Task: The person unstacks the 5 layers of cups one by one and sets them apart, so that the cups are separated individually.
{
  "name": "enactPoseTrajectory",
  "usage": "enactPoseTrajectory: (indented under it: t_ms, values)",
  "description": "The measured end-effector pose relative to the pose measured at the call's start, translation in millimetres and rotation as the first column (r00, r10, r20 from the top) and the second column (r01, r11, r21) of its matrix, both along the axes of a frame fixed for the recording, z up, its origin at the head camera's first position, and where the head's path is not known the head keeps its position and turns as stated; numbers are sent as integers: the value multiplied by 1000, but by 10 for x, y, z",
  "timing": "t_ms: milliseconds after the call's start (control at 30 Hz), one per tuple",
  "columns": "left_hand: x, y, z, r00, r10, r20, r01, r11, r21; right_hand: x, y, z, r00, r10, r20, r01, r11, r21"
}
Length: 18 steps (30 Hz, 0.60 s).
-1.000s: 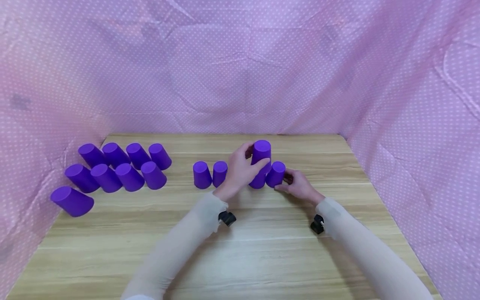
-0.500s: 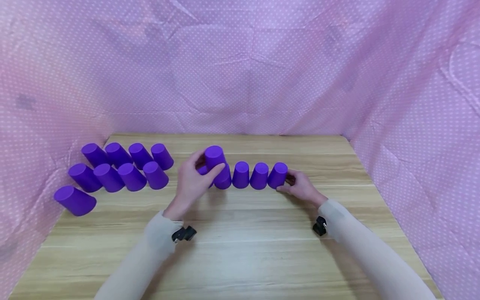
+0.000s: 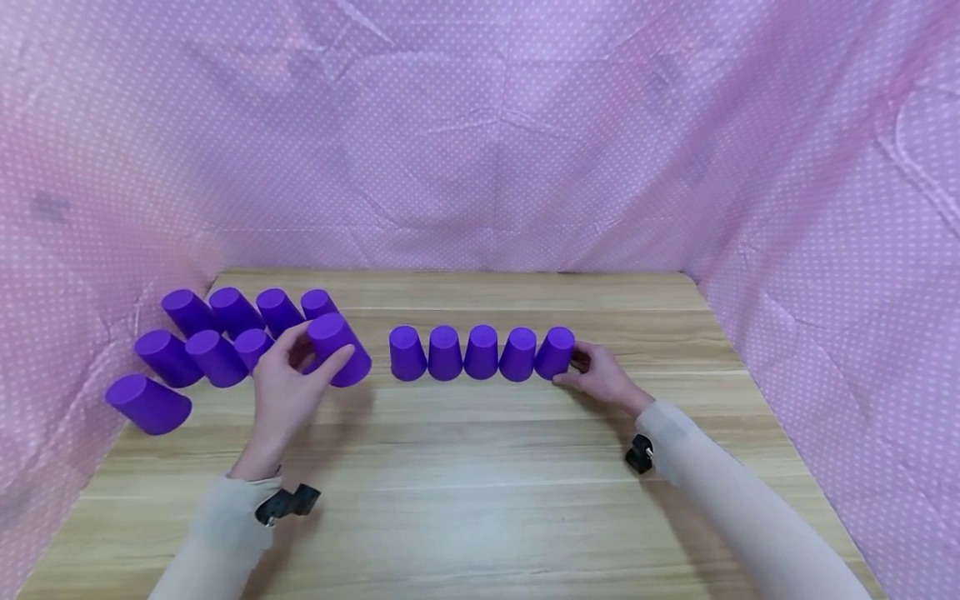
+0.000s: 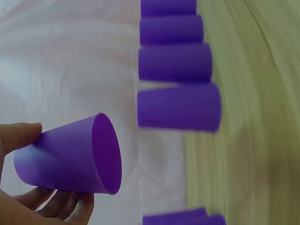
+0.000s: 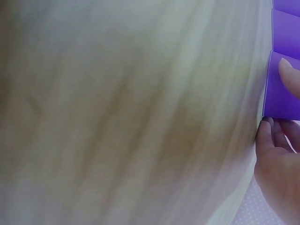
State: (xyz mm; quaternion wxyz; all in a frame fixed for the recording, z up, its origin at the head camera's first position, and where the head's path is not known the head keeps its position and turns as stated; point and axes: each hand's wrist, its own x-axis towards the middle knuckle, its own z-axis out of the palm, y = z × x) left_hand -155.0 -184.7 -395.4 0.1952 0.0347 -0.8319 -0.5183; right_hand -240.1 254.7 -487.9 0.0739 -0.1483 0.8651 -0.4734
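Note:
My left hand [image 3: 288,383] grips an upside-down purple cup [image 3: 341,350] between thumb and fingers, in front of the left group. In the left wrist view this cup [image 4: 65,157] is off the table, its open mouth towards the tabletop. My right hand [image 3: 603,375] holds the rightmost purple cup [image 3: 555,352] of a row at the table's middle, thumb at the front and fingers at its right side. The right wrist view has the thumb lying on that cup [image 5: 281,96]. Several more upside-down cups [image 3: 482,352] make up the row, standing close side by side.
Several upside-down purple cups [image 3: 216,360] stand in lines at the table's left, partly behind my left hand. One cup [image 3: 150,406] is nearest the left edge. Pink dotted cloth [image 3: 480,150] hangs around the back and sides of the wooden table [image 3: 480,500].
My left hand has carried its cup leftward, from above the middle row to the left group, uncovering the whole row. The right hand has stayed at the end cup.

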Motion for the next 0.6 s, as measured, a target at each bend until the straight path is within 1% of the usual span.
enactPoseTrajectory:
  t_ms: [100, 200, 333, 467, 600]
  values:
    - [75, -175, 2, 997, 43, 59, -43, 999, 7, -2, 3, -2, 1000, 15, -12, -16, 1000, -8]
    - [144, -352, -20, 990, 77, 114, -78, 997, 6, 6, 5, 0, 1000, 12, -9, -12, 1000, 0]
    - [222, -562, -75, 982, 97, 165, -99, 995, 6, 6, 7, 2, 1000, 21, -9, -21, 1000, -7]
    - [267, -722, -130, 974, 133, 184, -133, 991, -12, -3, 6, 0, 1000, 27, -13, -27, 999, -19]
    - [294, -882, -160, 963, 183, 200, -168, 982, -88, -1, 6, 5, 1000, 22, -11, -22, 1000, -12]
